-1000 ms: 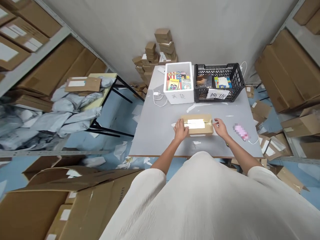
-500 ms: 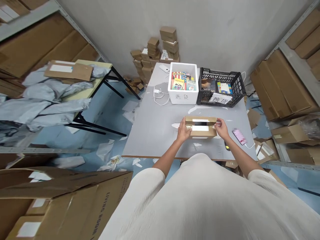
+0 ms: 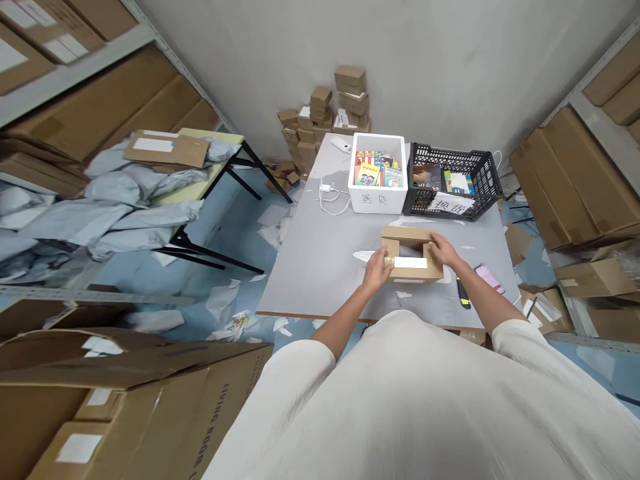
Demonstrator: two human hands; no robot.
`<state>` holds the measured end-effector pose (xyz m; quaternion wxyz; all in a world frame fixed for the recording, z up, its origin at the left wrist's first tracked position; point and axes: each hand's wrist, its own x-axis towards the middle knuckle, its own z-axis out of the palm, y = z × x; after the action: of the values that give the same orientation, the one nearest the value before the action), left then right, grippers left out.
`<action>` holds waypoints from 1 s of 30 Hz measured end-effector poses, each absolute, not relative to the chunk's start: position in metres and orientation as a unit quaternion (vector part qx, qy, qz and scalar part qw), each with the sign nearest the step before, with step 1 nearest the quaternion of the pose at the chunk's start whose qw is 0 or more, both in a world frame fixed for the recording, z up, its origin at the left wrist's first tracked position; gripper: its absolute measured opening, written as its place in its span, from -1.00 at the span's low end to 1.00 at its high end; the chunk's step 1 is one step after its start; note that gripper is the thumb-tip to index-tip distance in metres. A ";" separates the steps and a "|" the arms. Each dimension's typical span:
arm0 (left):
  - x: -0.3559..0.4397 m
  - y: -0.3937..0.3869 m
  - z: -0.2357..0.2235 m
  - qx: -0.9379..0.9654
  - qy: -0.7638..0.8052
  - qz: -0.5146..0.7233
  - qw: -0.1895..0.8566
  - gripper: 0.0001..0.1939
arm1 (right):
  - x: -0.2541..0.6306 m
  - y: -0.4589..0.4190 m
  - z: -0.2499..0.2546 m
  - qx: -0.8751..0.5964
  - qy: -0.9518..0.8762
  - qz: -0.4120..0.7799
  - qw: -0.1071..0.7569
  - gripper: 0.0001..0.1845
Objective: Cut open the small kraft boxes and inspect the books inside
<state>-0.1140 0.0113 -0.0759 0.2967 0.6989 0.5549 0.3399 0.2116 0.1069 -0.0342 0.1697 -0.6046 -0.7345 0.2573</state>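
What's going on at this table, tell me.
A person in a white top has both hands on a small rectangular brown cardboard box on the grey table. The left hand touches its left end, the right hand its right end. The top is partly open; the contents cannot be made out. Beyond it stand a white box holding colourful books and a black plastic crate.
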 end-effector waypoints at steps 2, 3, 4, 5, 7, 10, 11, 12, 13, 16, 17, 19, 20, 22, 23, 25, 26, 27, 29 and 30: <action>-0.114 0.011 -0.072 0.703 0.557 0.328 0.296 -0.24 | 0.214 0.110 -0.037 -0.610 -0.730 0.271 0.146 -0.32; -0.114 0.011 -0.070 0.706 0.560 0.321 0.294 -0.25 | 0.215 0.111 -0.038 -0.612 -0.728 0.275 0.141 -0.33; -0.114 0.011 -0.068 0.708 0.563 0.312 0.290 -0.26 | 0.217 0.112 -0.039 -0.612 -0.726 0.280 0.138 -0.33; -0.114 0.010 -0.065 0.711 0.568 0.302 0.283 -0.28 | 0.219 0.112 -0.039 -0.610 -0.727 0.284 0.137 -0.33; -0.114 0.008 -0.058 0.717 0.581 0.280 0.264 -0.32 | 0.221 0.112 -0.039 -0.601 -0.735 0.287 0.132 -0.34; -0.113 0.002 -0.043 0.723 0.593 0.264 0.237 -0.43 | 0.222 0.112 -0.037 -0.588 -0.755 0.271 0.108 -0.34; -0.112 0.001 -0.037 0.722 0.596 0.267 0.231 -0.47 | 0.221 0.112 -0.036 -0.590 -0.759 0.258 0.095 -0.33; -0.111 -0.001 -0.031 0.719 0.598 0.272 0.226 -0.53 | 0.220 0.112 -0.033 -0.596 -0.761 0.243 0.080 -0.34; -0.110 -0.003 -0.025 0.716 0.600 0.279 0.223 -0.59 | 0.219 0.112 -0.031 -0.604 -0.761 0.227 0.064 -0.34; -0.108 -0.009 -0.010 0.711 0.598 0.295 0.223 -0.65 | 0.218 0.112 -0.019 -0.616 -0.761 0.203 0.010 -0.36; -0.109 -0.011 -0.007 0.713 0.594 0.293 0.229 -0.62 | 0.217 0.112 -0.015 -0.613 -0.763 0.206 -0.006 -0.37; -0.111 -0.017 -0.004 0.725 0.582 0.272 0.248 -0.60 | 0.216 0.112 -0.008 -0.599 -0.770 0.217 -0.025 -0.41; -0.113 -0.020 -0.005 0.735 0.573 0.251 0.263 -0.62 | 0.215 0.111 -0.006 -0.594 -0.774 0.220 -0.027 -0.42; -0.116 -0.027 -0.008 0.762 0.545 0.191 0.293 -0.66 | 0.210 0.106 -0.006 -0.591 -0.777 0.215 -0.020 -0.41; -0.117 -0.030 -0.010 0.778 0.529 0.159 0.301 -0.68 | 0.207 0.101 -0.008 -0.593 -0.778 0.210 -0.015 -0.39; -0.115 -0.035 -0.015 0.807 0.503 0.110 0.290 -0.66 | 0.198 0.090 -0.013 -0.599 -0.777 0.195 -0.003 -0.32; -0.113 -0.036 -0.018 0.819 0.495 0.097 0.273 -0.60 | 0.192 0.084 -0.017 -0.604 -0.775 0.187 0.002 -0.26; -0.109 -0.035 -0.020 0.829 0.489 0.091 0.254 -0.51 | 0.187 0.078 -0.021 -0.611 -0.771 0.180 0.007 -0.18; -0.100 -0.031 -0.025 0.846 0.476 0.084 0.224 -0.29 | 0.177 0.068 -0.028 -0.630 -0.756 0.176 0.002 -0.03; -0.095 -0.028 -0.026 0.854 0.466 0.078 0.216 -0.21 | 0.172 0.064 -0.031 -0.640 -0.748 0.176 -0.001 0.03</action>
<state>-0.0946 -0.0284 -0.0261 0.2160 0.8544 0.4661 0.0777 0.1720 0.0645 -0.0315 -0.0013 -0.6399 -0.7482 0.1756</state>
